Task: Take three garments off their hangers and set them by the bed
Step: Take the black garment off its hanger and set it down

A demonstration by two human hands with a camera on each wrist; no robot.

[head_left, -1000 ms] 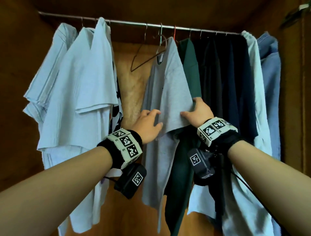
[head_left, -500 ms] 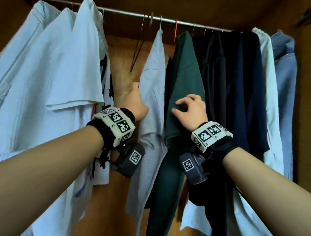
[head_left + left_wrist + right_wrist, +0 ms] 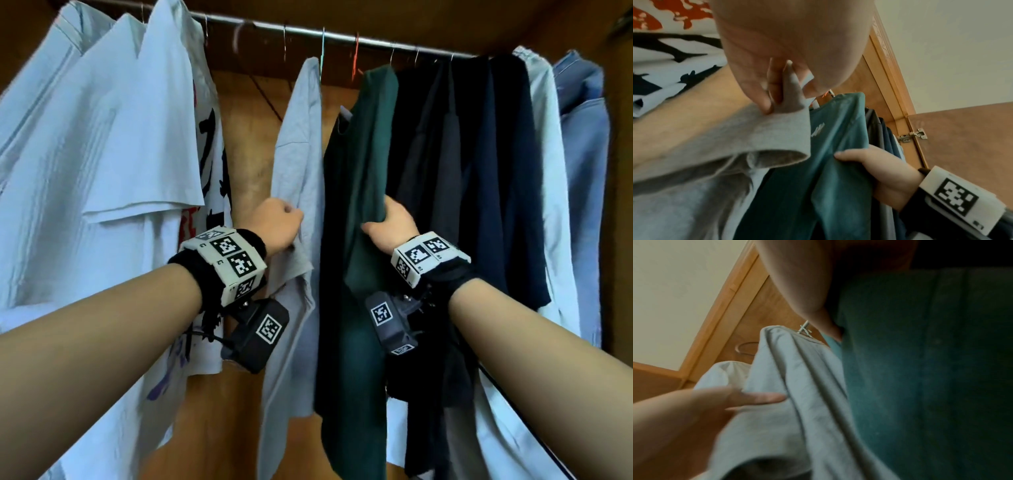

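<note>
The left hand (image 3: 279,228) pinches a fold of the grey T-shirt (image 3: 301,164) at its sleeve, mid-frame in the head view. Just right of it, the right hand (image 3: 394,224) grips the green T-shirt (image 3: 368,144), fingers curled into the cloth. Both shirts hang from the metal rail (image 3: 376,39) along the top, white shirts (image 3: 113,154) at left, dark garments (image 3: 479,164) at right.

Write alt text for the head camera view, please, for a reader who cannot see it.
Two bare hands part clothes hanging on a wardrobe rail: the left hand grips a grey shirt, the right hand grips a dark green shirt. White shirts hang at left, dark garments at right.
</note>
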